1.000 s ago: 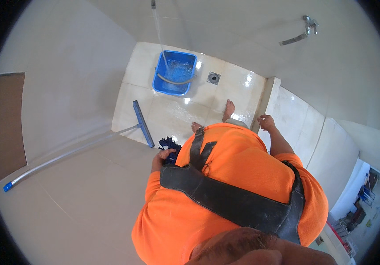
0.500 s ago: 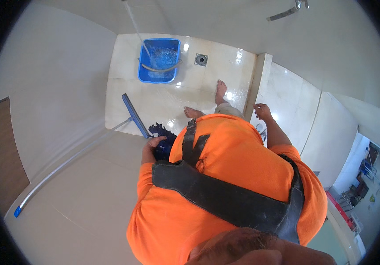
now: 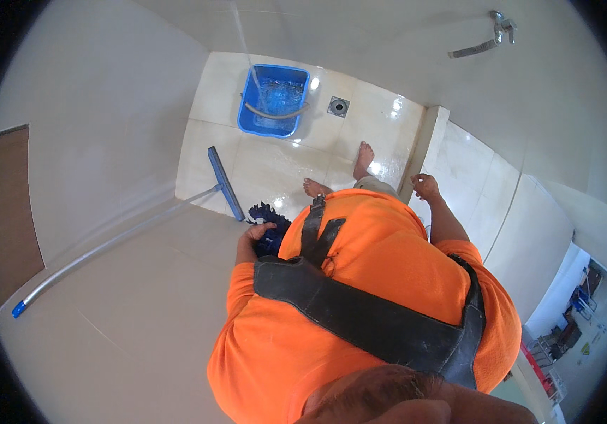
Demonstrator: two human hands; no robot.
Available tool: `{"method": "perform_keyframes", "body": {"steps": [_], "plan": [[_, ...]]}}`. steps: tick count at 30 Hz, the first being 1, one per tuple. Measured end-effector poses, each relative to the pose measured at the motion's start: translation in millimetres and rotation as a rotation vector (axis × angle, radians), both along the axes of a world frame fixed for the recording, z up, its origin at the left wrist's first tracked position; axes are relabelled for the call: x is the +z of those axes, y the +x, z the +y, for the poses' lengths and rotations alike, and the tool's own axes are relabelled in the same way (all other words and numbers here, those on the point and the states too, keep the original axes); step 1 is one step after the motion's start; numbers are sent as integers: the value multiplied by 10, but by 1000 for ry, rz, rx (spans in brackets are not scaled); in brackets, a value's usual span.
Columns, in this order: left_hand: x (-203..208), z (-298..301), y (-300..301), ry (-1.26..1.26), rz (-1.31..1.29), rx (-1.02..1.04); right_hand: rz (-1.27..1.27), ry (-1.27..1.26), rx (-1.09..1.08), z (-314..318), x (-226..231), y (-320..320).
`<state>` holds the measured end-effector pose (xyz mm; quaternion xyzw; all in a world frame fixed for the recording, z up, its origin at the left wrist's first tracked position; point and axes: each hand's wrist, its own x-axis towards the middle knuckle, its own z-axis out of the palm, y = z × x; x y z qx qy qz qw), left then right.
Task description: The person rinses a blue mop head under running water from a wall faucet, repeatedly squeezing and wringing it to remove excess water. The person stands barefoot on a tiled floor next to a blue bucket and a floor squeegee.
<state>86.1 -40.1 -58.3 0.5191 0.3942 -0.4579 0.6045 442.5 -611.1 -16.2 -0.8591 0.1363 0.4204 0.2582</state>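
Note:
Down by my left side, my left hand (image 3: 259,231) is closed on a dark blue, shaggy mop head (image 3: 271,240); a small white part shows at its top, and my orange shirt hides some of it. Just beyond lies the blue blade of a floor squeegee (image 3: 225,185), close to the mop head. My right hand (image 3: 425,186) hangs out to the right with loosely bent fingers, thumb side apart, and nothing visible in it. On the tiles ahead stands a blue bucket (image 3: 252,124) with its handle lowered; a stream of water runs into it from above.
The squeegee's long silver pole (image 3: 116,243) reaches left to a blue end. A floor drain (image 3: 338,107) sits right of the bucket. A low raised ledge (image 3: 427,145) borders the wet tiles. A wall tap (image 3: 499,28) is at upper right, and a brown panel (image 3: 14,205) at far left.
The view has shifted, so bucket, drain and tap appear farther right and slightly lower. My left hand keeps its hold on the mop head; water still runs into the bucket.

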Motion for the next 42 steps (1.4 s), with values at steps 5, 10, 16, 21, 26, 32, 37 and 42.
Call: {"method": "perform_keyframes", "body": {"steps": [5, 10, 16, 21, 26, 32, 37, 42], "plan": [[-195, -43, -252, -85, -54, -45, -9, 17, 14, 114, 114, 166], [8, -201, -140, -46, -12, 15, -32, 8, 53, 121, 72, 274], [688, -400, 373, 12, 311, 220, -41, -3, 56, 50, -54, 319], [519, -366, 174, 36, 239, 165, -37, -10, 60, 148, 30, 307], [451, -358, 210, 40, 202, 82, 15, 11, 48, 65, 62, 245], [534, -364, 305, 57, 236, 82, -41, -8, -8, 27, 57, 120], [563, -369, 420, 63, 243, 60, -38, -4, -45, -41, 66, 85], [296, -221, 293, 120, 105, -86, -37, 2, -17, -70, 113, 81]]}}
